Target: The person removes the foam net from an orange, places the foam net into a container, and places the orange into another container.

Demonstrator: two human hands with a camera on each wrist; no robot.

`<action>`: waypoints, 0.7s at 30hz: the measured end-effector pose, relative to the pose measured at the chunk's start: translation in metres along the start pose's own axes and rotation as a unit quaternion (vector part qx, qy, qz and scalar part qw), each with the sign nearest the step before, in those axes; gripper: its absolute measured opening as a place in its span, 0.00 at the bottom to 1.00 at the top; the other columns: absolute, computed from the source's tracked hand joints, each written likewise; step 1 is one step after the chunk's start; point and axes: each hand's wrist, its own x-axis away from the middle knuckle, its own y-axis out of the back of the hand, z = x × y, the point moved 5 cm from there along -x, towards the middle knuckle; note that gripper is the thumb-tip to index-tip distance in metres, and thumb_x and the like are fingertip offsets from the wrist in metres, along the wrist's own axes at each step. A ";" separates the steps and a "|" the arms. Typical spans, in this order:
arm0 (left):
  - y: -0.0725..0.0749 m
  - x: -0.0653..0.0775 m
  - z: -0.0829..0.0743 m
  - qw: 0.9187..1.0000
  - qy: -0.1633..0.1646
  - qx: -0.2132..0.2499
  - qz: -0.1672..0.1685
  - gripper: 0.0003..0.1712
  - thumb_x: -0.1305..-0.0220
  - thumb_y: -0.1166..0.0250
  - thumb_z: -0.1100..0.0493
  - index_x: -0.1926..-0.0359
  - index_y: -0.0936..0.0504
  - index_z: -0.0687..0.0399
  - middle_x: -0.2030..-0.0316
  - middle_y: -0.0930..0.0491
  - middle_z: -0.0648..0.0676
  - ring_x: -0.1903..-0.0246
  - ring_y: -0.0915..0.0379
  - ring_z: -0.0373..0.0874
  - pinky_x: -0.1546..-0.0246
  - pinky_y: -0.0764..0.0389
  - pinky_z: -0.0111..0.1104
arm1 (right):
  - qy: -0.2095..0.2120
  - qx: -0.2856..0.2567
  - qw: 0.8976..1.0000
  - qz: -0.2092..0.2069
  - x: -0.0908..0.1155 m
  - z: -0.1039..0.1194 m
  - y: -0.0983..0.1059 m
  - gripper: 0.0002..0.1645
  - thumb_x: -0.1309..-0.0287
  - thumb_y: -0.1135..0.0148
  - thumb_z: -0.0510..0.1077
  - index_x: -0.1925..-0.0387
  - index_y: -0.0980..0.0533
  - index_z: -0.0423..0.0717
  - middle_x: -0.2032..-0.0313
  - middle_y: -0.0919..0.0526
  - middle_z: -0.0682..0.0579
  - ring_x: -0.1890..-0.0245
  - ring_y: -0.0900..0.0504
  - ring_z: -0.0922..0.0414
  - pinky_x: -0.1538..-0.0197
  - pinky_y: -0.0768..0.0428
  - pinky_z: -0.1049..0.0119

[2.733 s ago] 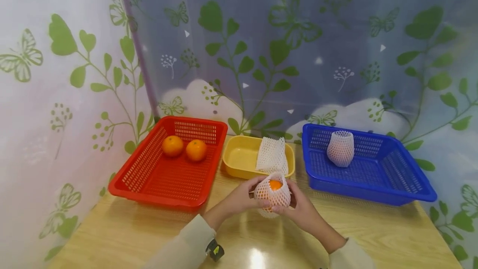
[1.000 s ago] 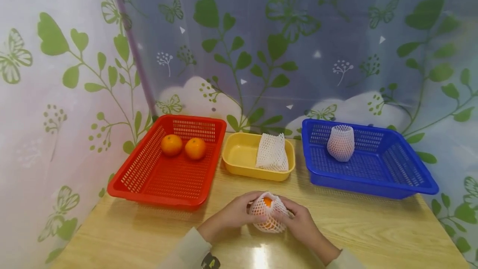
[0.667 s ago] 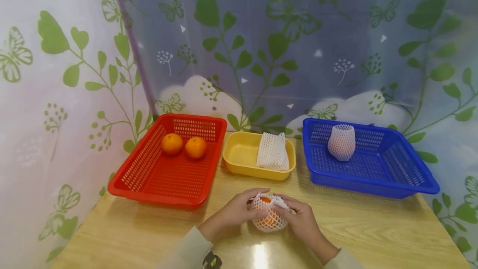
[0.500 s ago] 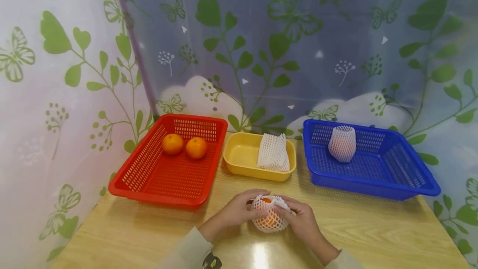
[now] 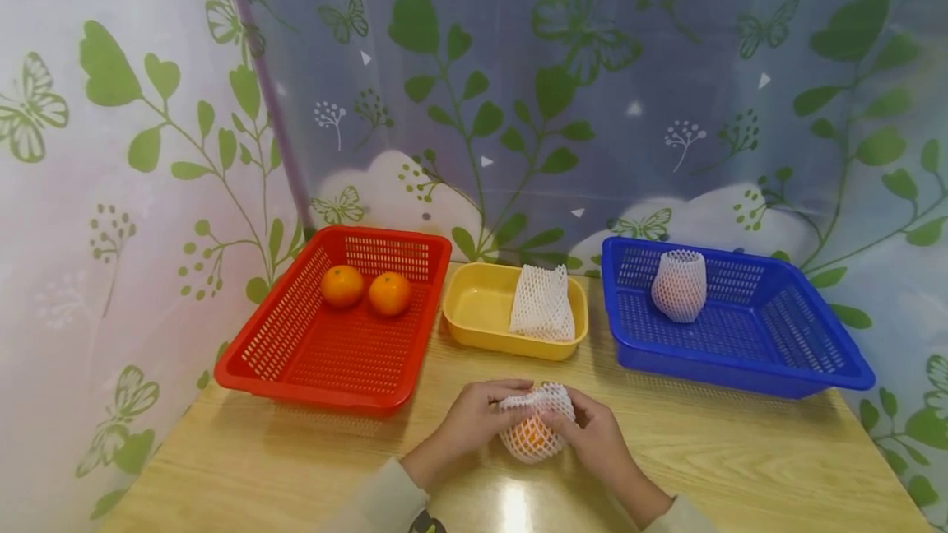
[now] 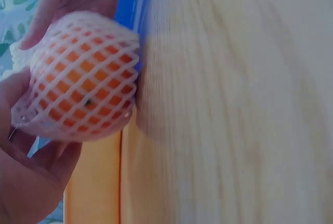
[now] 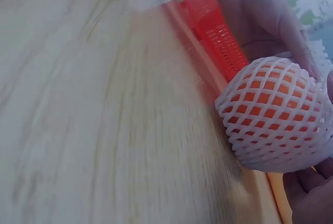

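Note:
Between both hands, just above the front part of the table, is an orange (image 7: 266, 99) wrapped in a white foam fruit net (image 5: 535, 437). The left hand (image 5: 471, 419) grips the net from the left, its thumb and fingers near the upper rim. From the right, the right hand (image 5: 598, 436) holds it, thumb on the near side. The net's top edge is gathered over the fruit, hiding its upper side in the head view. In the left wrist view the orange (image 6: 86, 81) shows through the mesh, with a small dark stem spot.
A red basket (image 5: 311, 389) holding two bare oranges (image 5: 366, 289) stands at left. Behind the hands, a yellow tray (image 5: 474, 312) contains white foam nets (image 5: 543, 303). At right, a blue basket (image 5: 741, 368) holds a net-wrapped fruit (image 5: 679, 286). A patterned curtain (image 5: 474, 105) hangs behind the table (image 5: 704, 451).
The wrapped orange and both hands came down toward the table's front, away from the yellow tray. The net's rim has since been pulled over the fruit's top, which showed before.

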 end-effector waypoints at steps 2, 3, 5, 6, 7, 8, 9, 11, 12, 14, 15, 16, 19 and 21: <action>-0.001 0.000 0.000 1.000 0.000 0.010 -0.016 0.17 0.40 0.30 0.54 0.53 0.14 0.57 0.49 0.17 0.49 0.44 0.24 0.44 0.41 0.27 0.35 | -0.020 -0.029 0.999 0.015 0.000 -0.004 -0.001 0.26 0.39 0.36 0.36 0.41 0.28 0.32 0.45 0.21 0.38 0.51 0.19 0.63 0.50 0.20 0.69; -0.001 0.000 -0.001 1.000 -0.001 0.015 -0.021 0.17 0.40 0.30 0.54 0.52 0.14 0.57 0.50 0.17 0.49 0.45 0.24 0.43 0.42 0.27 0.35 | -0.030 -0.041 0.999 0.021 0.000 -0.005 -0.002 0.27 0.38 0.37 0.36 0.39 0.29 0.32 0.44 0.22 0.38 0.51 0.19 0.62 0.50 0.20 0.69; -0.001 0.000 -0.002 0.999 0.000 0.019 -0.026 0.17 0.40 0.30 0.55 0.51 0.14 0.56 0.50 0.17 0.50 0.47 0.23 0.43 0.42 0.26 0.34 | -0.042 -0.055 0.997 0.029 0.000 -0.007 -0.002 0.28 0.38 0.37 0.36 0.38 0.30 0.32 0.44 0.22 0.38 0.51 0.19 0.61 0.50 0.20 0.68; -0.001 0.000 -0.002 0.999 0.001 0.020 -0.026 0.18 0.40 0.30 0.55 0.51 0.14 0.57 0.50 0.17 0.50 0.47 0.22 0.43 0.43 0.26 0.34 | -0.046 -0.061 0.997 0.031 0.000 -0.007 -0.003 0.28 0.38 0.37 0.36 0.38 0.30 0.32 0.45 0.22 0.38 0.51 0.19 0.61 0.50 0.19 0.67; -0.001 0.000 -0.002 0.999 0.002 0.018 -0.026 0.18 0.40 0.30 0.55 0.50 0.15 0.57 0.51 0.17 0.51 0.48 0.22 0.42 0.43 0.26 0.34 | -0.046 -0.062 0.997 0.030 0.000 -0.007 -0.003 0.27 0.39 0.37 0.36 0.39 0.30 0.31 0.46 0.21 0.38 0.52 0.18 0.61 0.51 0.19 0.67; -0.001 -0.001 -0.002 1.000 0.004 0.016 -0.025 0.18 0.40 0.30 0.55 0.50 0.15 0.57 0.51 0.17 0.51 0.48 0.22 0.42 0.44 0.25 0.33 | -0.046 -0.065 0.996 0.029 0.000 -0.006 -0.004 0.27 0.39 0.37 0.36 0.39 0.30 0.30 0.47 0.20 0.38 0.53 0.18 0.60 0.51 0.19 0.67; 0.000 -0.001 -0.002 1.000 0.006 0.017 -0.024 0.18 0.40 0.30 0.55 0.50 0.15 0.57 0.51 0.16 0.51 0.48 0.22 0.42 0.44 0.25 0.33 | -0.047 -0.067 0.996 0.028 0.000 -0.006 -0.004 0.27 0.39 0.37 0.35 0.40 0.30 0.29 0.48 0.19 0.39 0.54 0.18 0.60 0.52 0.18 0.66; 0.000 -0.001 -0.001 1.000 0.012 0.019 -0.022 0.18 0.40 0.30 0.55 0.50 0.15 0.57 0.52 0.16 0.51 0.49 0.21 0.42 0.46 0.24 0.32 | -0.053 -0.067 0.996 0.022 0.000 -0.005 -0.005 0.27 0.40 0.36 0.35 0.41 0.29 0.29 0.51 0.18 0.39 0.56 0.17 0.60 0.54 0.18 0.66; -0.001 -0.001 -0.001 0.999 0.013 0.021 -0.021 0.18 0.40 0.30 0.55 0.50 0.15 0.57 0.52 0.16 0.52 0.49 0.21 0.42 0.47 0.23 0.31 | -0.056 -0.063 0.996 0.019 0.000 -0.006 -0.006 0.26 0.40 0.35 0.36 0.42 0.28 0.28 0.52 0.17 0.40 0.58 0.17 0.60 0.54 0.18 0.67; -0.001 -0.001 0.001 0.999 0.015 0.027 -0.019 0.18 0.40 0.30 0.54 0.50 0.15 0.56 0.52 0.16 0.52 0.50 0.21 0.42 0.48 0.23 0.30 | -0.061 -0.058 0.996 0.012 0.000 -0.006 -0.007 0.25 0.41 0.35 0.36 0.44 0.27 0.28 0.55 0.16 0.40 0.60 0.16 0.60 0.56 0.17 0.67; -0.001 -0.001 0.001 0.999 0.017 0.031 -0.017 0.18 0.40 0.30 0.54 0.50 0.16 0.55 0.51 0.16 0.51 0.50 0.21 0.42 0.49 0.23 0.30 | -0.065 -0.054 0.996 0.008 0.000 -0.006 -0.007 0.25 0.41 0.34 0.37 0.45 0.26 0.28 0.56 0.16 0.40 0.61 0.16 0.60 0.57 0.17 0.67; -0.001 -0.001 0.002 0.999 0.019 0.035 -0.015 0.19 0.40 0.30 0.54 0.49 0.16 0.54 0.51 0.16 0.51 0.51 0.21 0.42 0.49 0.23 0.30 | -0.068 -0.051 0.996 0.004 0.000 -0.007 -0.007 0.24 0.42 0.34 0.37 0.46 0.25 0.29 0.57 0.15 0.41 0.62 0.16 0.60 0.57 0.17 0.67; 0.002 -0.001 0.005 0.998 0.032 0.044 -0.012 0.20 0.40 0.30 0.51 0.48 0.17 0.52 0.50 0.17 0.49 0.50 0.22 0.42 0.50 0.22 0.31 | -0.072 -0.051 0.996 -0.008 -0.001 -0.006 -0.007 0.22 0.43 0.32 0.38 0.48 0.23 0.31 0.58 0.15 0.42 0.62 0.15 0.59 0.58 0.17 0.66; 0.004 0.000 0.007 0.998 0.044 0.054 -0.010 0.21 0.39 0.31 0.51 0.46 0.18 0.52 0.49 0.18 0.49 0.49 0.23 0.44 0.48 0.22 0.33 | -0.074 -0.051 0.996 -0.015 -0.001 -0.006 -0.006 0.21 0.43 0.32 0.37 0.49 0.22 0.32 0.59 0.14 0.43 0.63 0.15 0.59 0.58 0.16 0.66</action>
